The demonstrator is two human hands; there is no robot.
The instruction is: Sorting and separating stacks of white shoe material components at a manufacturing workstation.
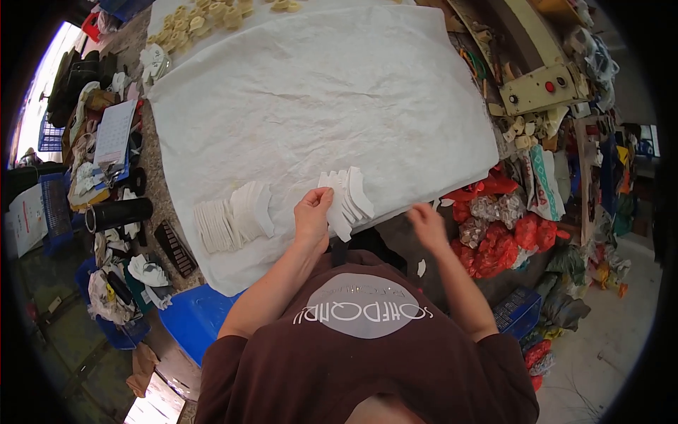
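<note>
Left hand [312, 212]: my fingers grip the fanned white cut pieces [346, 200] on the white sheet [318, 92].
Right hand [428, 225]: blurred, just off the sheet's edge; I cannot tell its grip.

two fanned stacks [233, 215] of white pieces.

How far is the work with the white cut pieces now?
Done: one fanned row of white pieces lies on the white sheet. In hand: the left hand holds a second fan of pieces; the right hand rests at the sheet's edge. Left: cannot tell.
</note>
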